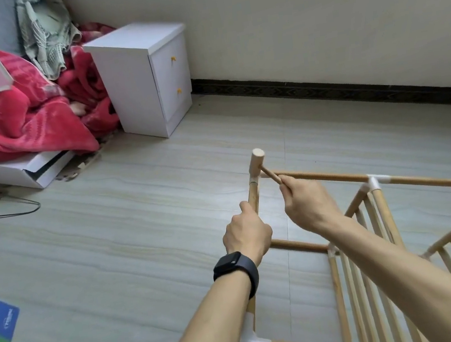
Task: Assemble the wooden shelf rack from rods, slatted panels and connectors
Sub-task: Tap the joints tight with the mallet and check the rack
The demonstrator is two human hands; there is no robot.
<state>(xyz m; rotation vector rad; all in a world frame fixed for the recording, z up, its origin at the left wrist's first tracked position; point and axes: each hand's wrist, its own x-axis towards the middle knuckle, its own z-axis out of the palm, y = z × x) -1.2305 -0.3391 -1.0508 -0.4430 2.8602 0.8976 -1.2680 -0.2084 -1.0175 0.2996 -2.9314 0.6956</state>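
Over the rack's far-left corner, in the head view, a skewed blow from the small pale wooden mallet [256, 163] could have glanced off the upright round wooden rod [253, 193] onto the left hand [247, 235], whose fingers curled round that rod just below. The right hand [308, 205] gripped the mallet's handle, the mallet head at its ten o'clock. The slatted wooden rack frame [383, 208] lay toward five o'clock.
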